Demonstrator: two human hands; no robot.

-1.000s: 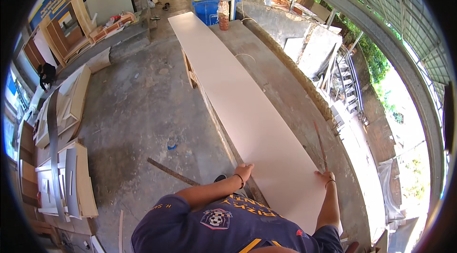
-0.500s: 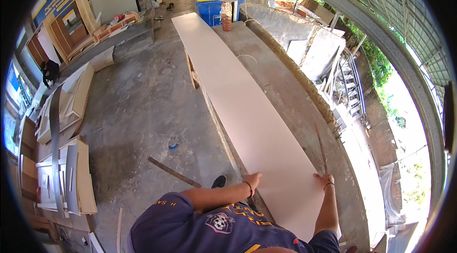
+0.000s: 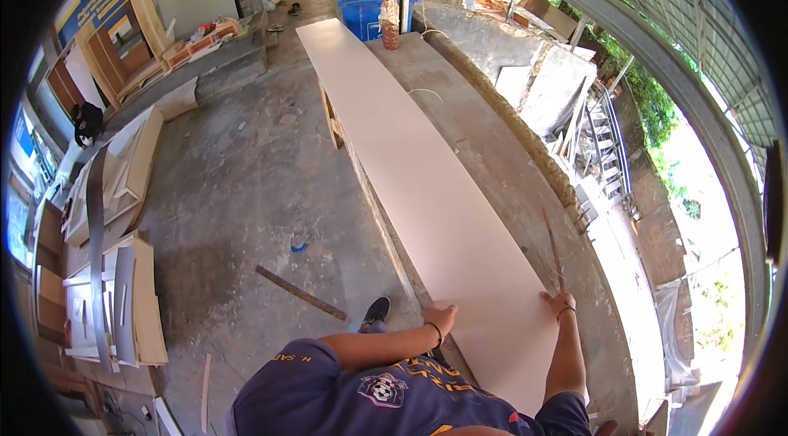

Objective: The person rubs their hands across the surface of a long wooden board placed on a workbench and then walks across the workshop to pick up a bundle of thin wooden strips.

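Note:
A long, pale white board [image 3: 427, 173] stretches from just in front of me to the far end, resting on a wooden support [image 3: 335, 120] along its left side. My left hand [image 3: 443, 318] grips the board's left edge, with the fingers curled over it. Across from it, my right hand [image 3: 560, 302] holds the right edge, the thumb on top and the other fingers mostly hidden below. Beyond the right edge lies a thin reddish rod [image 3: 552, 239] on the concrete.
A dark strip [image 3: 300, 292] lies on the floor at left, near my shoe [image 3: 376, 313]. Pale cabinet panels [image 3: 123, 181] are stacked further left, where a person in dark clothes [image 3: 85, 121] is. A blue-yellow bin [image 3: 353, 13] and a reddish container [image 3: 390, 35] stand beyond the board.
My body and left hand have shifted slightly to the right, and more of my shoe shows. Both hands remain on the board's edges, and the board has barely moved.

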